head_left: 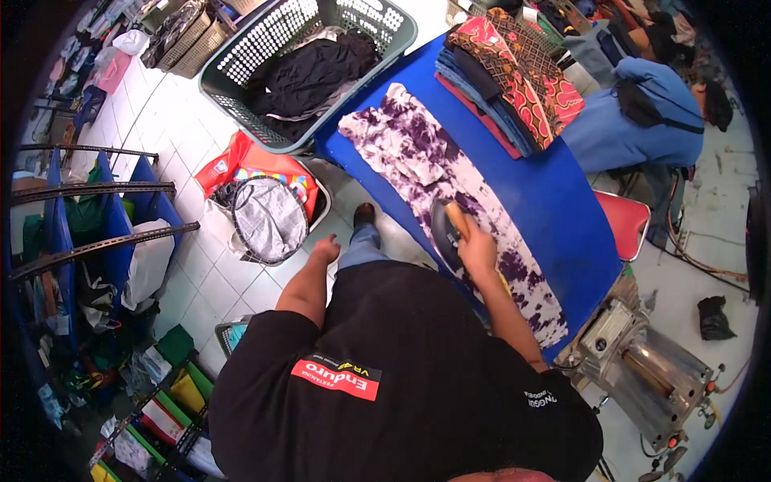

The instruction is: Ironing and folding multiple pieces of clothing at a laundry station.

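Note:
My right hand (480, 248) grips the wooden handle of a dark clothes iron (444, 232). The iron rests on a purple-and-white tie-dyed garment (415, 144), at its edge nearer my body. This garment lies lengthwise, in a long strip, along a blue-covered table (536, 199). My left hand (326, 248) hangs beside the table over the floor, with nothing in it and its fingers loosely bent. At the table's far side stands a stack of folded clothes (512, 78), red and brown patterned cloth on top, denim below.
A green plastic basket (217, 102) of dark clothes adjoins the table's far left corner. A round cloth-lined hamper (270, 220) and a red bag (241, 159) stand left. Blue-divided shelves (120, 223) line the left. Right are a red stool (623, 226), metal equipment (644, 367) and a person in blue (638, 126).

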The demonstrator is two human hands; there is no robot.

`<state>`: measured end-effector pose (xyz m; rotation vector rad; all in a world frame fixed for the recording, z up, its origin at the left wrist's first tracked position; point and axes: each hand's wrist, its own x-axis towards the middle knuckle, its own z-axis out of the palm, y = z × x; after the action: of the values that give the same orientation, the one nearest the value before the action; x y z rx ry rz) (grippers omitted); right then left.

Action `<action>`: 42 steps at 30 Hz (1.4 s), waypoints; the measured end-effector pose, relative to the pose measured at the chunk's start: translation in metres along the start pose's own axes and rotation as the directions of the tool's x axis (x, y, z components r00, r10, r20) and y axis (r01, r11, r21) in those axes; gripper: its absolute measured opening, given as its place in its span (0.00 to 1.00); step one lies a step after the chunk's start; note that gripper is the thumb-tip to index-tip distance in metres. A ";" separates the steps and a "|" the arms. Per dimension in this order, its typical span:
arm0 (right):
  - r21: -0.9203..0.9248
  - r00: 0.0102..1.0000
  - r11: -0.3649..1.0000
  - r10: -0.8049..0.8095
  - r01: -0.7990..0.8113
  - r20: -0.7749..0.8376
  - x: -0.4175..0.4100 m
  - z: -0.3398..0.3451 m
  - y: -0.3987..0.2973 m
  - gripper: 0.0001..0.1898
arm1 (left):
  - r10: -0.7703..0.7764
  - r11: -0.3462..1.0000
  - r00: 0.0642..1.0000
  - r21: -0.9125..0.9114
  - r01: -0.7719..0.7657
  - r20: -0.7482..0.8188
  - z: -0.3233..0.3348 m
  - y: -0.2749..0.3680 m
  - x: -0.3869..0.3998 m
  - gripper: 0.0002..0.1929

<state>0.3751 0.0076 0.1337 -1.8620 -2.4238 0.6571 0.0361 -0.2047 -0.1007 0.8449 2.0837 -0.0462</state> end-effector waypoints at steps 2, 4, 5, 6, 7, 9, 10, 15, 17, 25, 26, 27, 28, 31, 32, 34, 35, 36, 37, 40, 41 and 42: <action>0.001 0.996 0.999 0.054 -0.054 -0.068 0.019 -0.001 -0.005 0.28 | -0.026 0.999 0.999 -0.038 0.027 0.021 -0.003 -0.004 -0.002 0.23; 0.036 0.984 0.989 0.147 -0.145 -0.095 0.037 -0.007 -0.004 0.28 | -0.045 0.997 0.998 -0.054 0.047 0.046 -0.010 -0.007 -0.001 0.22; 0.038 0.978 0.981 0.192 -0.190 -0.081 0.041 -0.011 -0.001 0.28 | -0.041 0.999 0.993 -0.015 0.043 0.114 -0.015 -0.007 0.002 0.23; 0.011 0.981 0.984 0.180 -0.180 -0.070 0.042 -0.015 0.004 0.28 | 0.004 0.996 0.996 0.091 -0.012 0.090 -0.017 -0.009 0.002 0.24; -0.018 0.984 0.985 0.171 -0.172 -0.052 0.041 -0.017 0.009 0.29 | 0.079 0.993 0.993 0.084 -0.086 0.085 -0.020 -0.009 0.005 0.25; 0.016 0.983 0.984 0.180 -0.180 -0.045 0.028 -0.021 0.025 0.29 | 0.092 0.992 0.992 0.082 -0.099 0.089 -0.022 -0.011 0.008 0.26; 0.037 0.970 0.971 0.237 -0.236 -0.052 0.018 -0.021 0.034 0.28 | 0.039 0.999 0.998 0.007 -0.040 0.044 -0.022 -0.012 0.009 0.25; 0.088 0.824 0.840 0.543 -0.536 -0.160 -0.042 -0.019 0.109 0.18 | 0.077 0.992 0.997 -0.096 -0.079 -0.026 0.001 -0.021 0.007 0.23; 0.104 0.772 0.793 0.608 -0.600 -0.185 -0.076 -0.020 0.147 0.19 | 0.116 0.992 0.993 -0.056 -0.115 0.012 0.011 -0.025 0.005 0.23; 0.316 0.330 0.441 0.878 -0.840 -0.347 -0.185 -0.033 0.319 0.25 | 0.309 0.930 0.930 0.141 -0.339 0.197 0.046 -0.032 0.015 0.31; 0.354 0.329 0.476 0.854 -0.805 -0.402 -0.196 -0.034 0.331 0.23 | 0.324 0.924 0.926 0.142 -0.354 0.195 0.047 -0.028 0.019 0.33; 0.369 0.317 0.476 0.853 -0.798 -0.414 -0.207 -0.033 0.336 0.23 | 0.288 0.928 0.918 0.156 -0.337 0.272 0.046 -0.024 0.022 0.30; 0.354 0.390 0.533 0.829 -0.769 -0.401 -0.214 -0.032 0.339 0.21 | 0.217 0.933 0.917 0.207 -0.296 0.333 0.044 -0.018 0.024 0.27; 0.298 0.524 0.589 0.807 -0.751 -0.274 -0.227 -0.023 0.322 0.21 | 0.269 0.885 0.947 0.342 -0.315 0.175 0.032 0.008 0.025 0.23; 0.249 0.589 0.593 0.802 -0.765 -0.100 -0.227 -0.020 0.314 0.23 | 0.237 0.941 0.966 0.221 -0.255 0.106 0.030 0.018 0.021 0.22; 0.265 0.561 0.589 0.808 -0.764 -0.179 -0.222 -0.017 0.306 0.22 | 0.292 0.949 0.951 0.094 -0.301 0.099 0.026 0.042 0.012 0.22; 0.313 0.521 0.569 0.822 -0.761 -0.228 -0.217 -0.020 0.307 0.21 | 0.188 0.979 0.972 0.057 -0.197 0.142 0.023 0.055 0.007 0.23; 0.354 0.468 0.544 0.837 -0.760 -0.282 -0.212 -0.023 0.312 0.21 | 0.410 0.887 0.903 0.175 -0.428 0.127 0.020 0.063 -0.001 0.23; 0.328 0.451 0.538 0.838 -0.776 -0.308 -0.207 -0.030 0.322 0.21 | 0.389 0.899 0.911 0.160 -0.408 0.140 0.020 0.073 -0.008 0.24; 0.348 0.366 0.490 0.856 -0.799 -0.366 -0.189 -0.060 0.370 0.18 | 0.470 0.870 0.877 0.116 -0.480 0.103 0.019 0.099 -0.024 0.24; 0.333 0.394 0.508 0.848 -0.795 -0.353 -0.186 -0.071 0.388 0.22 | 0.491 0.863 0.868 0.101 -0.496 0.072 0.022 0.105 -0.029 0.24; 0.367 0.420 0.564 0.814 -0.740 -0.402 -0.180 -0.080 0.405 0.24 | 0.443 0.881 0.893 0.146 -0.450 0.079 0.022 0.110 -0.033 0.24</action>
<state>0.8210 -0.0524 0.1140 -2.6136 -1.0265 0.1925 0.1294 -0.1453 -0.0615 1.3965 1.8136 0.0171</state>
